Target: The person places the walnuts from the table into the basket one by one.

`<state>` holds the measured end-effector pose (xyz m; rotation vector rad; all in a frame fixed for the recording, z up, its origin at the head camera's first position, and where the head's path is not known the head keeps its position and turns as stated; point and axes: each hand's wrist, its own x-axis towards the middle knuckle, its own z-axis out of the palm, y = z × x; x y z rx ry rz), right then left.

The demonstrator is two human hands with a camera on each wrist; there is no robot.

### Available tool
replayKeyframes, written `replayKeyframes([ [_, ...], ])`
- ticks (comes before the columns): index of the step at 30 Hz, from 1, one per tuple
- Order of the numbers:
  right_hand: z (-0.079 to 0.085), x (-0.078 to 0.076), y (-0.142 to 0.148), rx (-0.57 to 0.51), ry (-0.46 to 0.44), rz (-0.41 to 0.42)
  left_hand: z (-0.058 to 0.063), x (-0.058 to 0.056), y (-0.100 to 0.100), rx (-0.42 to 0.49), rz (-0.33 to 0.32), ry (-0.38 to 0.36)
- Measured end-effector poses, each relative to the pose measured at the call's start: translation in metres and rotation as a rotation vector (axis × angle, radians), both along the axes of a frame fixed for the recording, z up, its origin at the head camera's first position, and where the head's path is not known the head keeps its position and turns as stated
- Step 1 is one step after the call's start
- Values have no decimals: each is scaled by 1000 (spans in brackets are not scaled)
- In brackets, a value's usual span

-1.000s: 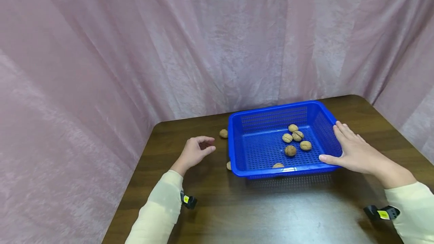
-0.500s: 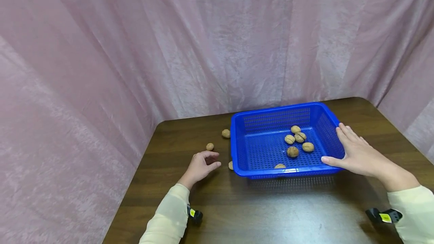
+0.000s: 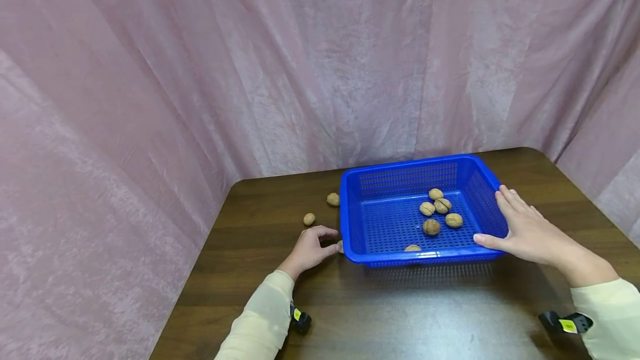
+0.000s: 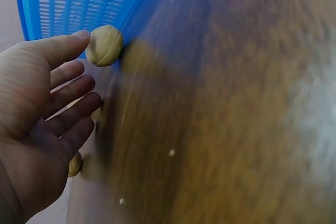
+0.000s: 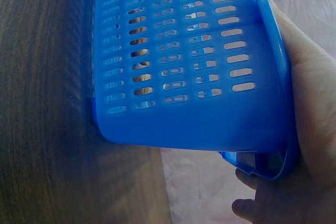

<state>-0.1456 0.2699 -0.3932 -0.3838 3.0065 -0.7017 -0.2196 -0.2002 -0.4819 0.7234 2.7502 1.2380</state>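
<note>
Left hand [image 3: 311, 248]: thumb and fingers well parted; thumb tip at a walnut [image 4: 104, 48], contact unclear. That walnut: on the table [image 3: 400, 304], just beside the left wall of the blue basket [image 3: 382, 258]. Right hand [image 3: 530, 231]: spread wide across the basket's near right corner, thumb on rim. Inside: six walnuts [image 3: 431, 228]. Left of basket: two more walnuts [image 3: 309, 219]. Behind: pink curtain [image 3: 310, 71].

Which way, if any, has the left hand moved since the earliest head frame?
Yes: in the head view, the left hand has shifted right and lower against the table, closing on the walnut beside the blue basket.
</note>
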Motion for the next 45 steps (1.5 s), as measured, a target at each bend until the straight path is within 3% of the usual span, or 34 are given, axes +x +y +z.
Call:
replayKeyframes([
  [21, -1, 0, 2, -4, 10, 4, -2, -2, 9, -121, 13, 53],
  [29, 0, 1, 0, -13, 4, 1, 1, -2, 2, -53, 18, 24],
  [34, 0, 1, 0, -15, 4, -2, 10, 0, -8, -8, 52, 15],
  [39, -2, 1, 1, -12, 2, -7, 28, 2, -15, 0, 94, 22],
  [45, -2, 1, 0, -14, 2, -8, 57, 4, -15, 1, 81, 119],
])
